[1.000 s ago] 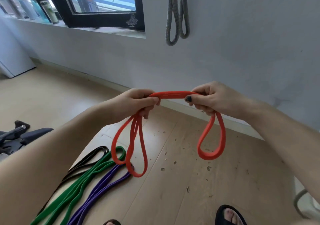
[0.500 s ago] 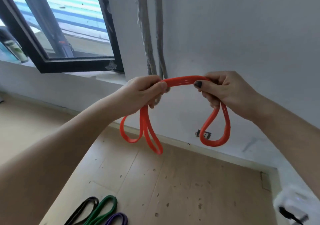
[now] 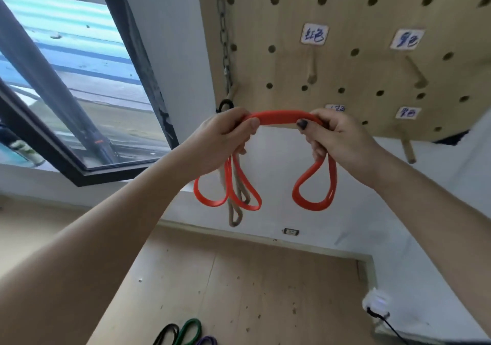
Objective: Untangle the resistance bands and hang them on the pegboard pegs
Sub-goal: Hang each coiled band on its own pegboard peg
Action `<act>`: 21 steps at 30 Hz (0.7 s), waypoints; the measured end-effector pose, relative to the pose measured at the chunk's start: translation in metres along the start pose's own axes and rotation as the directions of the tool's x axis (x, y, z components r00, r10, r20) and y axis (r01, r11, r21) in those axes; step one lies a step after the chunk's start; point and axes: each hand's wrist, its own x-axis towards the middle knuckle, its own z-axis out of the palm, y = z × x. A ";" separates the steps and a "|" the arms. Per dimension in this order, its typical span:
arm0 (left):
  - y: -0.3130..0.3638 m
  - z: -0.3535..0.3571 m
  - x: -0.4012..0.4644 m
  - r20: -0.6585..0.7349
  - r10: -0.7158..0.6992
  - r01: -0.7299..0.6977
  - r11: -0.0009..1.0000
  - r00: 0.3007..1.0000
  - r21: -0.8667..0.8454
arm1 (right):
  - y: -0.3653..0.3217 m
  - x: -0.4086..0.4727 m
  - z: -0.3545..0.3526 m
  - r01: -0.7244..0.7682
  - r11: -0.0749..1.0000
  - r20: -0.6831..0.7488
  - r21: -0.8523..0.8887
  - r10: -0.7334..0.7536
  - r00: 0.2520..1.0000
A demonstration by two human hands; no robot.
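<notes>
A wooden pegboard (image 3: 345, 12) fills the upper right of the frame, drilled with rows of round holes and mounted on a white wall (image 3: 170, 39). To its left, across the upper left of the frame, stands a dark-framed window (image 3: 148, 84). The lower part of the frame is pale wood floor (image 3: 239, 291).

At the centre, held up in front of the pegboard's lower edge, is the red band (image 3: 279, 117). The left hand (image 3: 220, 143) is clenched round its left part, thumb on top, and two red loops hang below that fist. The right hand (image 3: 337, 140) grasps its right part, thumb with a dark-painted nail pressed on the top strand, fingers curled under; one red loop hangs beneath it. A short arched stretch of band runs between the two fists.

A grey band (image 3: 235, 212) hangs from a peg at the pegboard's left edge, its lower loops showing behind the red loops under the left hand. A metal chain (image 3: 222, 26) runs down the board's left edge above it.

Two wooden pegs (image 3: 312, 71) jut from the middle of the board, and another sticks out near the lower right edge. Above each is a small white label (image 3: 314, 34) with handwritten blue characters; two more labels sit lower on the board, too blurred to read surely.

At the bottom centre of the frame, on the floor, lie the ends of a black band (image 3: 166, 334), a green band (image 3: 190, 331) and a purple band (image 3: 207, 340), side by side.
</notes>
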 end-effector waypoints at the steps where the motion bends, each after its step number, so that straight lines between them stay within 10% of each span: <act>1: 0.011 -0.008 0.003 0.003 0.001 -0.001 1.000 1.000 -0.002 | -0.013 0.002 -0.003 -0.011 1.000 -0.008 0.001 0.011 1.000; 13: 0.068 -0.030 0.074 0.054 -0.001 0.003 1.000 0.999 -0.026 | -0.065 0.045 -0.037 -0.171 0.921 -0.244 0.349 0.266 0.933; 21: 0.056 -0.007 0.132 -0.029 -0.145 0.142 0.986 0.989 -0.083 | -0.039 0.097 -0.056 -0.195 0.944 -0.323 0.266 0.278 0.905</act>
